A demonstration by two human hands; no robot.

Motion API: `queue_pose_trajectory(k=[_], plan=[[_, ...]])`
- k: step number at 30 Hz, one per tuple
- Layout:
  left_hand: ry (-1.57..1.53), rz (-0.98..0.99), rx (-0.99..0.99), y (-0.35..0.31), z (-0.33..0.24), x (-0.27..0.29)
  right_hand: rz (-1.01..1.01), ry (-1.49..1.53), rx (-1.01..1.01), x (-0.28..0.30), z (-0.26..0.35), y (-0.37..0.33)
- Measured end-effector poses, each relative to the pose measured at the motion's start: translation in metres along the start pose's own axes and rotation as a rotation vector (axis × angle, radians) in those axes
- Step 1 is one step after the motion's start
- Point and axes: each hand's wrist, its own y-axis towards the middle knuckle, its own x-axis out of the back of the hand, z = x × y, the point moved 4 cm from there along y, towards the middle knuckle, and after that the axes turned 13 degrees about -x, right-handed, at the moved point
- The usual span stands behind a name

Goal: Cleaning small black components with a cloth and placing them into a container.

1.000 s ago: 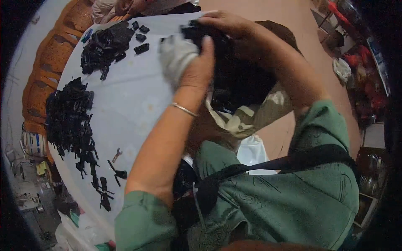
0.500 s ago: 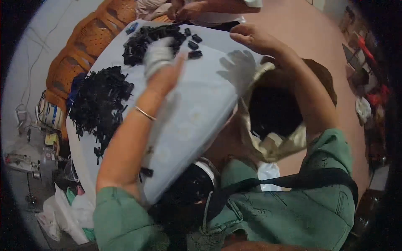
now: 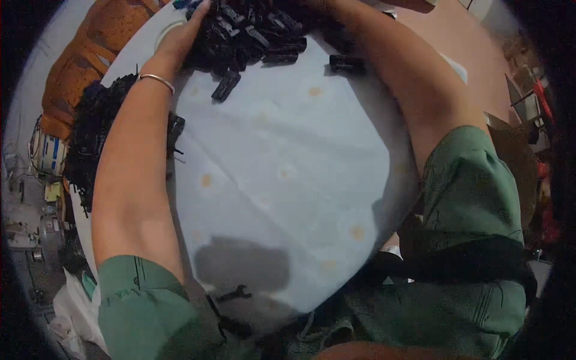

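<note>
My left hand [image 3: 182,37] lies at the left edge of a heap of black plastic pieces [image 3: 243,36] at the far side of the table. Its thumb is stretched out along the heap; the other fingers are mostly hidden, and something white shows beside the hand. My right hand [image 3: 327,5] reaches to the heap's far right, where the picture's upper edge cuts off its fingers. One loose black piece [image 3: 225,86] lies just in front of the heap, another black block [image 3: 346,65] by my right forearm. Both forearms span the table.
A second pile of thin black parts [image 3: 90,138] lies left of my left forearm. The white tablecloth [image 3: 288,198] has yellowish flower spots. Small black parts [image 3: 235,293] lie at the near edge. An orange-brown chair [image 3: 90,60] stands at far left, white bags [image 3: 75,312] at lower left.
Both my hands have moved forward to the far heap, the right one from above the pale sack. My view has shifted closer over the table, and the heap appears larger and nearer the top.
</note>
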Motion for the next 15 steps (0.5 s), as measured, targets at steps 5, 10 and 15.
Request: queue_pose_trajectory(k=[5,10,15], plan=[[0.043,-0.087,0.044,-0.035,-0.004,0.009,0.053,-0.139,-0.336,-0.059,0.045,-0.013],[0.165,-0.232,-0.165,-0.042,-0.062,-0.036,0.171,-0.647,0.107,-0.012,-0.007,-0.011],[0.089,-0.455,-0.136,-0.104,-0.120,-0.060,0.130,-0.380,-0.157,-0.014,0.058,-0.112]])
